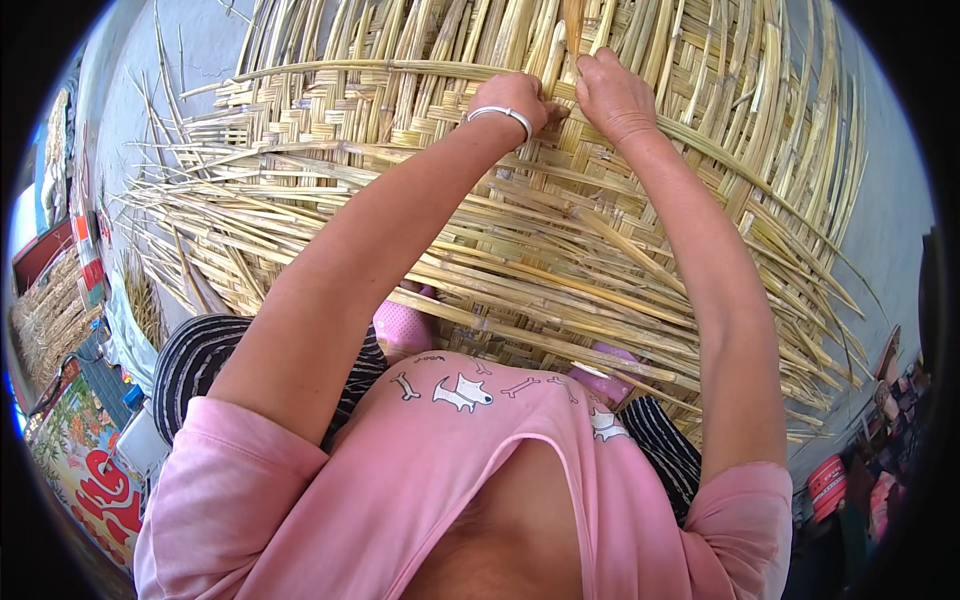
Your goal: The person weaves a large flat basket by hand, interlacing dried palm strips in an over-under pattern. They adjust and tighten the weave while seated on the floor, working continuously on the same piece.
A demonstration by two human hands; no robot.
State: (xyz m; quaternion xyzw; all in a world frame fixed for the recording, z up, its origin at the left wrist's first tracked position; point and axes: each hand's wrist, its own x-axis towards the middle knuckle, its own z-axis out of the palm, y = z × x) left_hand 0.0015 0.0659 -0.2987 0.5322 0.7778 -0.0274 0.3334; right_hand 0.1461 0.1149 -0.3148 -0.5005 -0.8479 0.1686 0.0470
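Note:
A large mat [420, 130] of flat yellow-green reed strips lies in front of me, partly woven in a tight twill. My left hand [515, 100], with a silver bangle at the wrist, is closed at the far middle of the weave, its fingertips curled down around a strip. Just right of it my right hand [614, 95] pinches a reed strip between thumb and fingers; the fingertips are partly hidden. Between the hands a browner upright strip [573, 25] stands out from the paler ones. One long strip [350, 66] runs crosswise to my left hand.
Loose strip ends [210, 215] fan out over the grey floor [905, 180] at both sides. My pink shoes [403, 325] rest at the mat's near edge. A straw bundle [50, 310] and a patterned bag [90, 470] stand at left, with a red-pink round object [828, 487] at right.

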